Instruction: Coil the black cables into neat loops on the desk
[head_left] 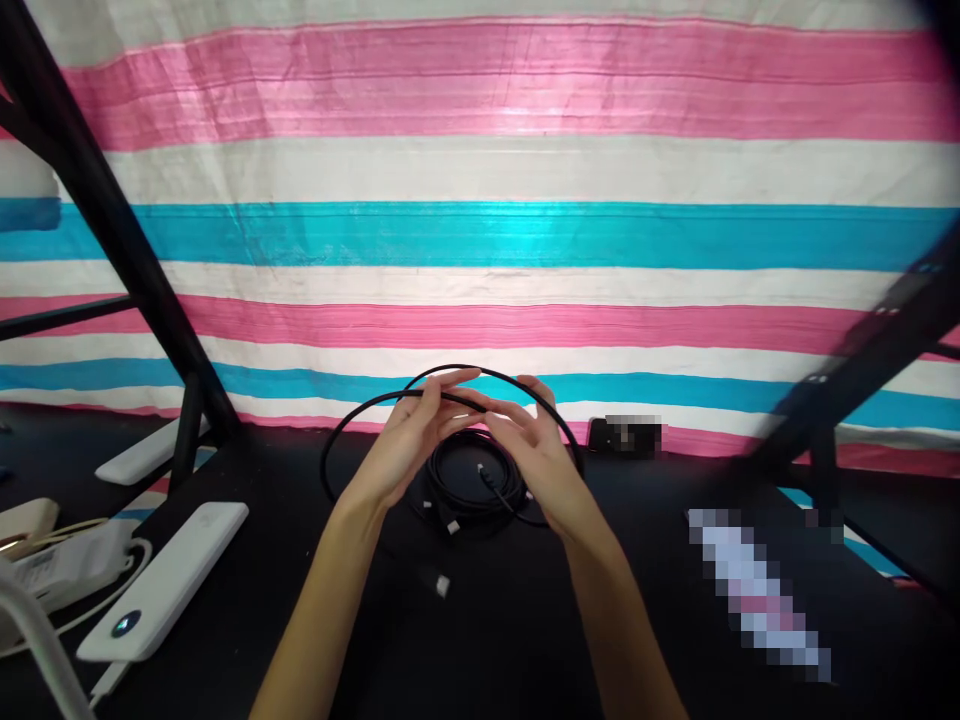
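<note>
Striped pink-teal tarp behind black table; left hand (409, 435) and right hand (529, 445) fingers pinch a thin round cable (472, 480) loop.

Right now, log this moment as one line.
left hand: pinching cable loop | right hand: pinching same loop | coil: on table under hands | power bank: table, left side

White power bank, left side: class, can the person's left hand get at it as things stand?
Probably yes: only bare table lies between the left hand and the power bank, though it now pinches the black cable.
</note>
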